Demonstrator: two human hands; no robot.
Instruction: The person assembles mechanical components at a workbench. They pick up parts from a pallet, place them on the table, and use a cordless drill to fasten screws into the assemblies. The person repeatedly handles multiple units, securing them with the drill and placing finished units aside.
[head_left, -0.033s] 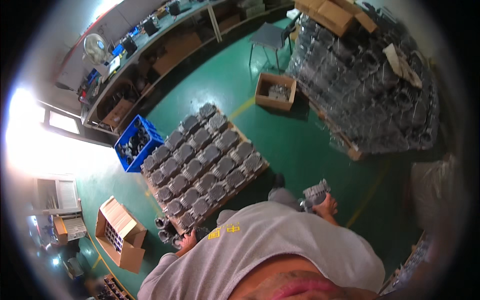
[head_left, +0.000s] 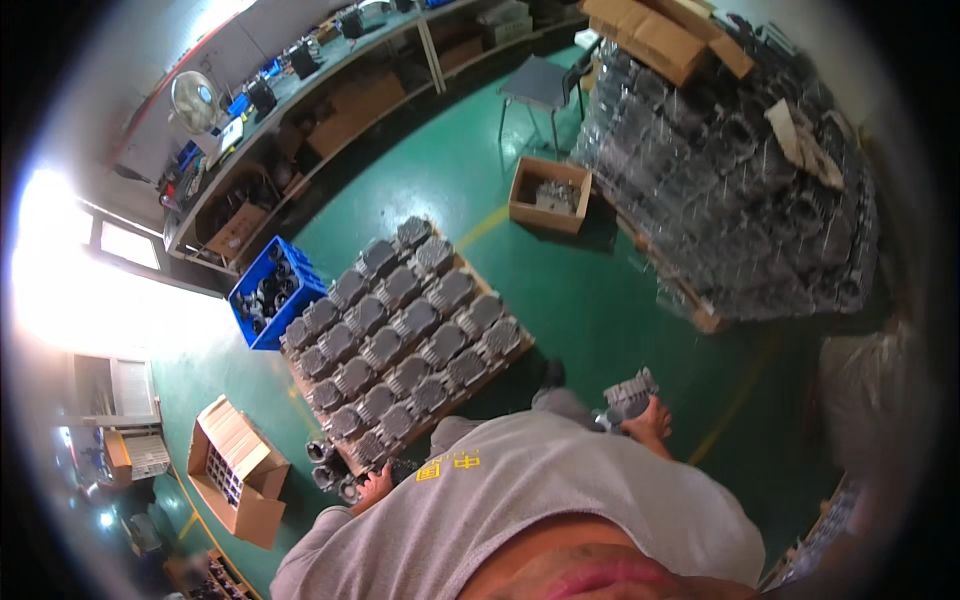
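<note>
At the right, my right hand (head_left: 652, 420) is closed round a grey finned metal housing (head_left: 628, 394), held away from my body above the green floor. My left hand (head_left: 373, 488) is low beside the near corner of the pallet, fingers curled against a dark metal casting (head_left: 402, 469); my shirt hides part of it. Several dark round-mouthed castings (head_left: 322, 468) stand right next to that hand. Rows of similar grey housings (head_left: 410, 373) cover the wooden pallet (head_left: 517, 350) in front of me.
A blue crate (head_left: 305, 292) of dark parts adjoins the pallet's left side. Open cardboard boxes stand at the left (head_left: 262, 520) and far centre (head_left: 545, 215). A film-wrapped stack of castings (head_left: 720, 190) rises at the right, near a chair (head_left: 540, 78). A workbench (head_left: 310, 75) runs along the back.
The view has shifted slightly, so the pallet and boxes sit a little lower. My right hand and its housing have moved slightly left and down; the left hand stays by the pallet corner.
</note>
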